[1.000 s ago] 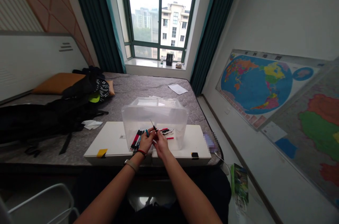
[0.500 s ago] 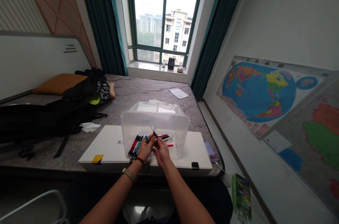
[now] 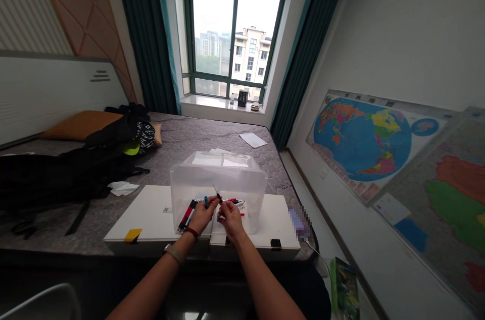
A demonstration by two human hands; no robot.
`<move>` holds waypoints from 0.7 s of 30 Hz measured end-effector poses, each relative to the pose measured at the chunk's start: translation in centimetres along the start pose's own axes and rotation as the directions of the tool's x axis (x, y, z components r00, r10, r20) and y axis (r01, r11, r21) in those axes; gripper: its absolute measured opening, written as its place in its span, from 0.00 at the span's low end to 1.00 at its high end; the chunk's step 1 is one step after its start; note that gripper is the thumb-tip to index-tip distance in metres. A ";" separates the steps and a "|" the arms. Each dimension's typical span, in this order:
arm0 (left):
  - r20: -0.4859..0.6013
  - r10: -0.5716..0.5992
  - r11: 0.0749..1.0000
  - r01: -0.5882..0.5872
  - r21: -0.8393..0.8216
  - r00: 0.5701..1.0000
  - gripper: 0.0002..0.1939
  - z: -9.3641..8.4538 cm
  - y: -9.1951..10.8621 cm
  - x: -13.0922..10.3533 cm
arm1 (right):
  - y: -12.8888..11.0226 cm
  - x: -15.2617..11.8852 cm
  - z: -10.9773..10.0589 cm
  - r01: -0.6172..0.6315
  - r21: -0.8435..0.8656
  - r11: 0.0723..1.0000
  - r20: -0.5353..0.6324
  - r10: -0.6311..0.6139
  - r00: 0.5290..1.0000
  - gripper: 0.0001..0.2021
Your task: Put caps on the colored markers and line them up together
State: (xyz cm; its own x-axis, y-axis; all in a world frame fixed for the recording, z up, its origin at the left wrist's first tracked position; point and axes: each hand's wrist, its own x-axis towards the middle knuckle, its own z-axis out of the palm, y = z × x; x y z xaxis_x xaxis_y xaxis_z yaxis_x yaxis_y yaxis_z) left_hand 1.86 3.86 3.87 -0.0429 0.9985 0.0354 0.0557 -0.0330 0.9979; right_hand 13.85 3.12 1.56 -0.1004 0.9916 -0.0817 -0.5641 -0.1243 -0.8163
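Observation:
My left hand (image 3: 202,215) is closed on a dark pen part with a thin refill (image 3: 216,192) sticking up and to the left from it. A short teal pen piece (image 3: 206,202) also shows at its fingers. My right hand (image 3: 231,220) is beside it with fingers pinched at the lower end of the dark part; what they grip is hidden. Left of my hands lie several black, red and teal pens (image 3: 186,215) side by side. More red, black and white pen parts (image 3: 238,203) lie behind my right hand, in front of the translucent plastic box (image 3: 255,189).
Two white boxes (image 3: 132,209) form the work surface on a grey mattress (image 3: 182,133). Black bags (image 3: 56,173) and crumpled tissue (image 3: 123,188) lie left. A pixelated device (image 3: 299,223) with a cable is at the right edge, and a sheet of paper (image 3: 253,140) farther back.
My hands have drawn slightly apart, the left one moving a little left with the pen part. The camera view has shifted slightly upward.

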 end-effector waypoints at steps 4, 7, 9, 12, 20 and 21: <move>-0.033 0.098 0.990 -0.094 0.104 0.995 0.24 -0.1 0.7 -0.1 | 0.4 -0.1 -0.4 0.003 0.029 1.000 0.036 -0.004 0.999 0.15; 0.000 0.153 0.984 -0.153 0.087 0.988 0.21 0.1 1.0 -0.3 | 0.6 -0.1 -0.6 -0.024 0.098 0.995 0.075 0.017 0.997 0.15; 0.042 0.157 0.983 -0.160 0.090 0.987 0.21 0.3 1.2 -0.4 | 0.6 0.0 -0.7 -0.052 0.128 0.990 0.099 0.039 0.994 0.15; 0.071 0.147 0.982 -0.154 0.113 0.987 0.22 0.3 1.4 -0.4 | 0.4 0.0 -0.9 -0.096 0.147 0.984 0.127 0.077 0.989 0.15; 0.152 0.104 0.986 -0.122 0.113 0.983 0.20 0.0 1.9 -0.6 | 0.0 -0.4 -0.9 -0.109 0.111 0.988 0.151 0.091 0.984 0.17; 0.166 0.100 0.988 -0.118 0.103 0.981 0.19 0.0 1.8 -0.6 | -0.1 -0.5 -0.9 -0.110 0.109 0.988 0.151 0.093 0.984 0.17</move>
State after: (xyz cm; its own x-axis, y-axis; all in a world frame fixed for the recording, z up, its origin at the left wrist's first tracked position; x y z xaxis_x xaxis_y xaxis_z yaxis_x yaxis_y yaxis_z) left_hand 2.01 3.18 5.64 0.1286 0.9837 0.1256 0.1626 -0.1458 0.9759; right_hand 14.71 2.64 1.17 -0.2747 0.9590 -0.0696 -0.6354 -0.2354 -0.7354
